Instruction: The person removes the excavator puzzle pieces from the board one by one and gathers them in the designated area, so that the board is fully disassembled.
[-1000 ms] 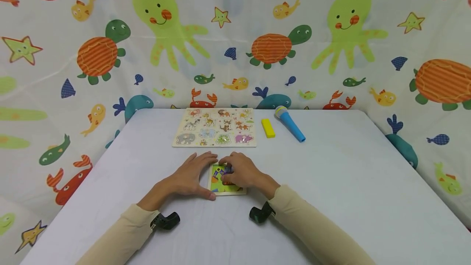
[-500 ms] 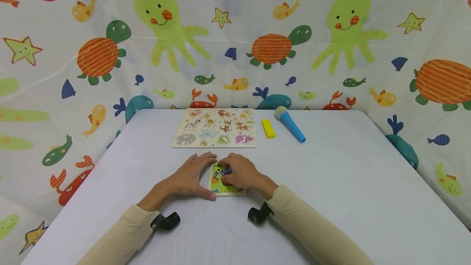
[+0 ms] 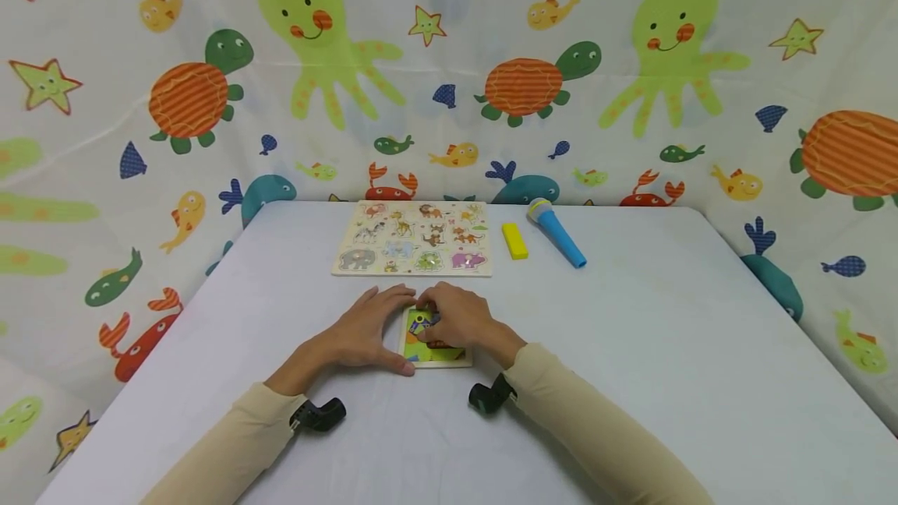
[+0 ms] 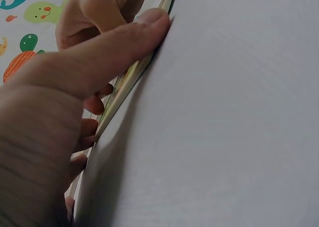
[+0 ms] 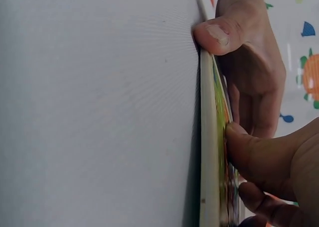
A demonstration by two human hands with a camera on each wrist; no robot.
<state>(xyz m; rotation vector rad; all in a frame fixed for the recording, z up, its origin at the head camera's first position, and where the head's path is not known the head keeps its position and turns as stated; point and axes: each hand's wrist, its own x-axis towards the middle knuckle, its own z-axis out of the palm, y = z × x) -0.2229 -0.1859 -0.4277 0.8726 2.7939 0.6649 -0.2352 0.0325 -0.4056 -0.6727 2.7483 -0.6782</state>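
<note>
A small square puzzle board (image 3: 449,363) with a pale wooden rim and a yellow-green picture lies on the table. My left hand (image 3: 361,335) spans its left side, thumb at the near corner and fingertips at the far one. Over the board, my right hand (image 3: 459,318) has its fingers bent and its thumb low on the picture. It pinches a puzzle piece (image 3: 439,344) with dark blue and brown print, mostly hidden by the fingers. In the right wrist view, the right thumb (image 5: 241,145) touches the picture side, and the left thumb (image 5: 219,36) lies over the board's rim.
Behind the hands lies a larger animal peg puzzle (image 3: 414,270). To its right are a yellow block (image 3: 514,241) and a blue toy microphone (image 3: 561,238). A sea-animal printed curtain hangs behind the white table (image 3: 666,318).
The head view has shifted slightly. My right hand stays at the board, its thumb a little farther left and turned, covering more of the dark piece. The left hand keeps its place.
</note>
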